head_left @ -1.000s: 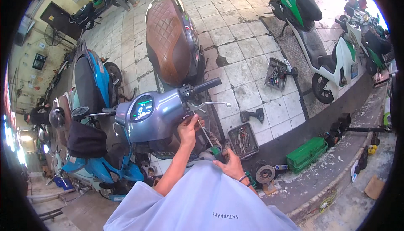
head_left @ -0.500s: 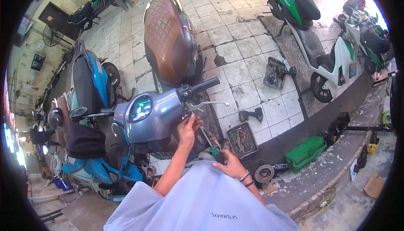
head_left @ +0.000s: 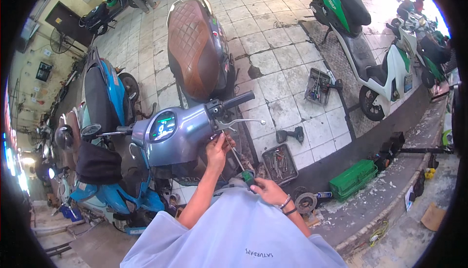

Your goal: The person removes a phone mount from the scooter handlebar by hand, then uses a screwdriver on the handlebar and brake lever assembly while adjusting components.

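Note:
A grey-purple scooter's handlebar cover (head_left: pixel 184 134) with a lit display is in front of me. Closed fingers of my left hand (head_left: pixel 216 152) meet under the brake lever (head_left: pixel 241 121), against the cover's right side; what they pinch is too small to make out. A long-shafted screwdriver (head_left: pixel 248 177) slants from there down toward my body. Its green handle is in my right hand (head_left: pixel 269 190), gripped by the fingers and thumb, and its tip is hidden by my left fingers.
Close on the right lie a tray of tools (head_left: pixel 280 164), a cordless drill (head_left: pixel 290 135), a brake disc (head_left: pixel 306 202) and a green case (head_left: pixel 353 178). Farther off is another tool tray (head_left: pixel 318 86). Blue (head_left: pixel 117 80) and white-green scooters (head_left: pixel 390 68) flank the bay.
My right hand has turned a little at the green handle and moved slightly right, showing more of the handle. My left hand stays nearly in place under the lever.

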Action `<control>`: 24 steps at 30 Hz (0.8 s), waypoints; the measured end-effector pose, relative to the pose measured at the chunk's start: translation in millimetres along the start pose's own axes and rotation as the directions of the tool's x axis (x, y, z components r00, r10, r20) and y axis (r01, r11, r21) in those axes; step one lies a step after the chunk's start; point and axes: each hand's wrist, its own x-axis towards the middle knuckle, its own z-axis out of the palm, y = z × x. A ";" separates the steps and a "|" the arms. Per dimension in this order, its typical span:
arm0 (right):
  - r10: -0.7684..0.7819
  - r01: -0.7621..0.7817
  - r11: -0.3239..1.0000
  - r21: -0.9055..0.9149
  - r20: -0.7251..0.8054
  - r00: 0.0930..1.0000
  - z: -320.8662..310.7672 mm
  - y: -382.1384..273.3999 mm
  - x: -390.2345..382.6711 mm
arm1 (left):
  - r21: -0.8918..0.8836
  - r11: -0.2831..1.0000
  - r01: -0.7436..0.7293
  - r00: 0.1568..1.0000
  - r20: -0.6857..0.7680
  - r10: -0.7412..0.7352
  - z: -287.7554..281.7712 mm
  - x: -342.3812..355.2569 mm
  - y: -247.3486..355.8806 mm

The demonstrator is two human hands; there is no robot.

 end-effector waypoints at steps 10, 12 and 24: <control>-0.149 0.080 0.961 -0.264 -0.250 0.957 3.5 -27.9 -8.7 | 0.124 0.992 0.038 0.995 -0.098 -0.026 7.4 -13.8 7.8; -0.203 0.157 0.962 -0.226 -0.199 0.959 -2.3 -12.6 -4.1 | 0.171 0.985 0.000 0.989 -0.149 0.025 11.3 -9.4 8.7; -0.009 -0.021 0.974 -0.225 -0.132 0.991 -11.1 -54.4 -14.0 | 0.159 0.987 -0.014 0.994 -0.104 0.031 11.3 -9.9 7.0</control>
